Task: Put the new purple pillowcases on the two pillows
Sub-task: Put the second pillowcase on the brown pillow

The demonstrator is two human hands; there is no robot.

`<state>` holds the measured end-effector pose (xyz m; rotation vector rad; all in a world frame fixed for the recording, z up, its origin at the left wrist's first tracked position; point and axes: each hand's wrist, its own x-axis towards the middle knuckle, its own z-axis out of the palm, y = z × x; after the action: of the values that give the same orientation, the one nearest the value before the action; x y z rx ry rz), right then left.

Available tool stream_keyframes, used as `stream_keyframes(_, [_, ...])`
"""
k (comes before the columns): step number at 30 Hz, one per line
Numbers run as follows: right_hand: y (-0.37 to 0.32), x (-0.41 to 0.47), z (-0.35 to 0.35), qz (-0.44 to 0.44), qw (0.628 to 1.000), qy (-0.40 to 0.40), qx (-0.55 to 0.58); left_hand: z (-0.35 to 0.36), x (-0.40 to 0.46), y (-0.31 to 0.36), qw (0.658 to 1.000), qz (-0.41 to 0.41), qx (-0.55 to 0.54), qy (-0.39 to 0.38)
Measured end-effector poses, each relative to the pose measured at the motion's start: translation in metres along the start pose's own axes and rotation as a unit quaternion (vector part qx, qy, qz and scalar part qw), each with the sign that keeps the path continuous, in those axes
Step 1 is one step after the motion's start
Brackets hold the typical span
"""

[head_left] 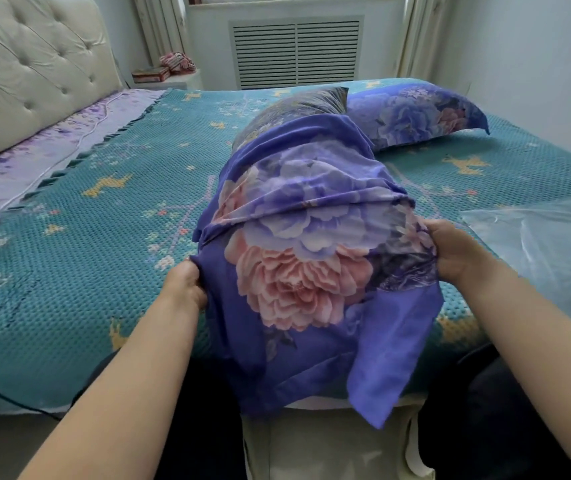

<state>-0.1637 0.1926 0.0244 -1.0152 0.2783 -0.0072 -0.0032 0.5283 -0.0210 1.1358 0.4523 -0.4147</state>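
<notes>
Bare forearms, no sleeves, dark trousers.

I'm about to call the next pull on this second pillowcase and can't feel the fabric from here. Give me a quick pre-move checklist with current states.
1. Left hand grips the left edge of the purple pillowcase: ok.
2. Right hand grips the right edge: ok.
3. Pillow fully covered: not ok; the dark far end of the pillow sticks out past the case.
4. Fabric smooth: not ok; it is bunched in folds across the middle, and a loose flap hangs off the bed edge.
5. First pillow already cased and lying beyond, out of the way: ok.
6. Plastic bag on the teal bedspread apart from the case: ok.
</notes>
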Motion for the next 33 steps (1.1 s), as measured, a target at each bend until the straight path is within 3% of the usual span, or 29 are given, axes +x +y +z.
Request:
stream_keyframes(7, [-0.033, 0.009, -0.027, -0.015, 0.962, -0.003, -0.271, 0.01, -0.008, 0.015, 0.994, 0.022, -0.037, -0.097])
stream_keyframes(11, [-0.019, 0.023, -0.026, -0.14, 0.958, 0.113, -0.222, 0.015, -0.01, 0.016, 0.982, 0.061, -0.03, -0.176])
stream_keyframes(14, [-0.006, 0.031, -0.024, -0.185, 0.935, 0.166, -0.254, 0.013, -0.019, 0.006, 0.968, 0.077, 0.033, -0.235])
stream_keyframes(17, [-0.006, 0.028, -0.01, -0.251, 0.865, 0.205, -0.382, 0.009, -0.019, -0.009, 0.958, 0.189, 0.079, -0.201])
stream_keyframes(19, [-0.003, 0.023, 0.002, -0.304, 0.806, 0.246, -0.445, 0.01, -0.015, -0.011, 0.96, 0.245, 0.039, -0.128])
stream_keyframes(20, [0.001, 0.02, 0.009, -0.333, 0.799, 0.249, -0.435, 0.011, -0.012, -0.009, 0.963, 0.249, -0.009, -0.107])
stream_keyframes(22, [0.011, 0.016, 0.022, -0.358, 0.824, 0.23, -0.374, 0.013, -0.003, -0.002, 0.963, 0.231, -0.11, -0.084])
stream_keyframes(24, [0.021, 0.017, 0.034, -0.323, 0.889, 0.169, -0.277, 0.011, 0.005, 0.009, 0.966, 0.177, -0.167, -0.091])
stream_keyframes(26, [0.025, 0.02, 0.044, -0.257, 0.947, 0.079, -0.173, 0.007, 0.005, 0.026, 0.971, 0.136, -0.131, -0.147])
stream_keyframes(28, [0.017, 0.021, 0.046, -0.184, 0.976, 0.013, -0.116, 0.004, -0.002, 0.035, 0.964, 0.094, -0.007, -0.25])
stream_keyframes(30, [0.003, 0.02, 0.03, -0.152, 0.98, 0.004, -0.127, 0.006, -0.005, 0.031, 0.941, 0.022, 0.098, -0.322])
stream_keyframes(31, [-0.002, 0.02, 0.022, -0.139, 0.972, 0.022, -0.188, 0.007, -0.004, 0.026, 0.933, -0.001, 0.139, -0.333])
stream_keyframes(33, [-0.006, 0.019, 0.007, -0.099, 0.897, 0.075, -0.424, 0.009, 0.003, 0.016, 0.924, 0.008, 0.194, -0.329])
